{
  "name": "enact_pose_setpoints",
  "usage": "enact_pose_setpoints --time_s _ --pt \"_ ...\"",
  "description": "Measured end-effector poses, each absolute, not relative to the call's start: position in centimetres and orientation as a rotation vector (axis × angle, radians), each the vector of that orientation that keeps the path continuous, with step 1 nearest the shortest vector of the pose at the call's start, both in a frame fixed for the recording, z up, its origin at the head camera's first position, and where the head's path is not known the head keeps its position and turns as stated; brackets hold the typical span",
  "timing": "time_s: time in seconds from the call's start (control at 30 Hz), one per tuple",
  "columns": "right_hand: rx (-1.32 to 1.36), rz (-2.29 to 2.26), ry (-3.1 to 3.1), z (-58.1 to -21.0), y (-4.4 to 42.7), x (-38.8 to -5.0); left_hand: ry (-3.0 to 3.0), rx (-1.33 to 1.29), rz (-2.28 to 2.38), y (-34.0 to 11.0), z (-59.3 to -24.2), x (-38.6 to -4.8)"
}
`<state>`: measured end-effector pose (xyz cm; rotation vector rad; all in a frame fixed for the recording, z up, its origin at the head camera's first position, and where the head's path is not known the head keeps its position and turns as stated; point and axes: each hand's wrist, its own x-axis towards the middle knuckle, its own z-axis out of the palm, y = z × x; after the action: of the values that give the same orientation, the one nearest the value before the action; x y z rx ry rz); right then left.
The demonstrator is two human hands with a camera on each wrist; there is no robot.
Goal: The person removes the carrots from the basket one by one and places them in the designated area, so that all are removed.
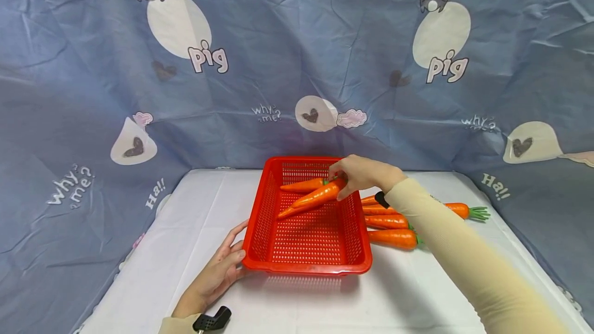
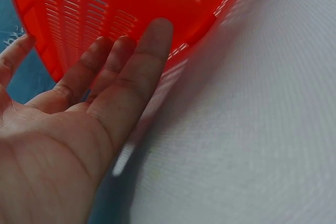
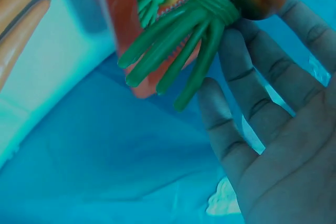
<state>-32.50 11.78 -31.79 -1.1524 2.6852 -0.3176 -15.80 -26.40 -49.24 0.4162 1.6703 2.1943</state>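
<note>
A red plastic basket (image 1: 306, 268) with slotted walls stands on the white-covered table. My right hand (image 1: 359, 173) grips an orange carrot (image 1: 320, 196) by its thick end inside the basket's back right part, the tip slanting down to the left. In the right wrist view, the green stalks (image 3: 178, 45) of this carrot hang beside the fingers. Behind it lies another carrot (image 1: 301, 186) in the basket, and an orange tip (image 1: 286, 213) shows below the held one. At the basket's front left corner, my left hand (image 1: 220, 272) touches the outer wall with fairly straight fingers (image 2: 152, 51).
Several carrots (image 1: 392, 238) with green tops lie right of the basket, partly hidden by the right sleeve (image 1: 459, 251). Another carrot (image 1: 459, 210) points to the right edge. A blue printed cloth (image 1: 260, 66) hangs behind and beside the table (image 1: 199, 210).
</note>
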Motion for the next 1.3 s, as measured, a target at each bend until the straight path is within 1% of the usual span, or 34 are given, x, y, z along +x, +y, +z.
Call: enact_pose_setpoints --time_s 0.27,0.43,0.67,0.83,1.3 --pt "-1.095 -0.361 2.723 -31.8 14.5 -32.5 1.662 0.387 2.186 -26.6 -49.6 -15.7" --pt "-1.068 -0.433 2.744 -31.8 16.5 -32.5 1.648 0.425 2.187 -26.6 -49.7 -15.8" --pt "-1.003 -0.482 2.779 -31.6 18.5 -32.4 1.672 0.359 2.17 -26.4 -49.5 -15.8" --pt "-0.931 -0.499 2.797 -31.4 19.8 -32.4 1.66 0.378 2.176 -26.5 -49.5 -15.7" --pt "-0.839 -0.529 2.861 -30.9 24.1 -32.0 1.662 0.328 2.186 -26.5 -49.3 -15.8"
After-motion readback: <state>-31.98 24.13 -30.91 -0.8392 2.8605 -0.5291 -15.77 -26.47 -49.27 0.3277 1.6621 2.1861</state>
